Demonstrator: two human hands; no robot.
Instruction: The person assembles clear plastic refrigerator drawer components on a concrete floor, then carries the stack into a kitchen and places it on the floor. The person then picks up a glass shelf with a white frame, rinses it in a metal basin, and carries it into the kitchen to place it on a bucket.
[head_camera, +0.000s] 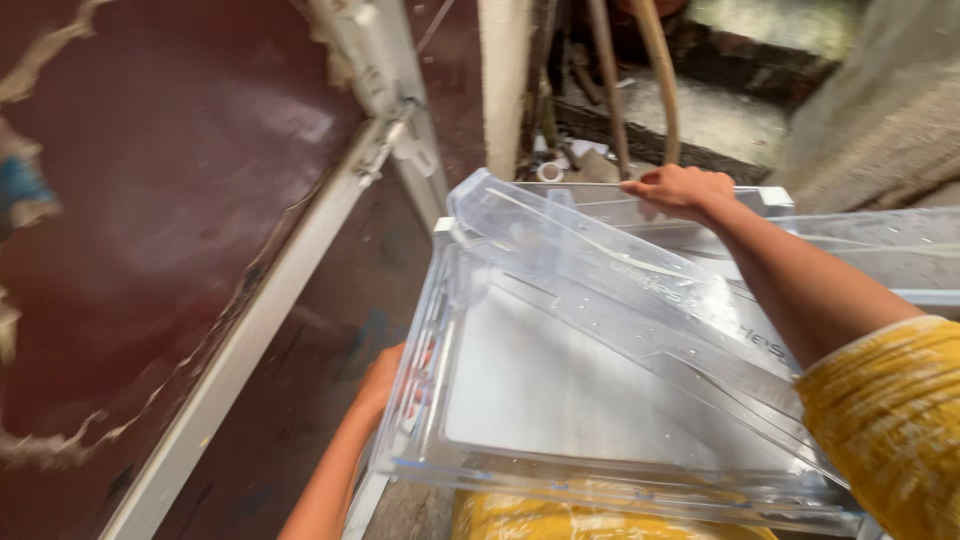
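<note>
A large clear plastic drawer (560, 390) is held up in front of me, with a long clear plastic shelf piece (600, 270) lying slantwise inside it. My left hand (385, 385) grips the drawer's left wall from below, partly seen through the plastic. My right hand (680, 190) clasps the drawer's far rim, the arm in a yellow sleeve (890, 420) reaching across the drawer.
A dark red refrigerator door (170, 200) with a white edge strip (270, 310) stands open at the left. Beyond the drawer are wooden poles (640, 70), a white post (505, 80) and a rough concrete wall (880, 110). Yellow cloth (560, 520) shows under the drawer.
</note>
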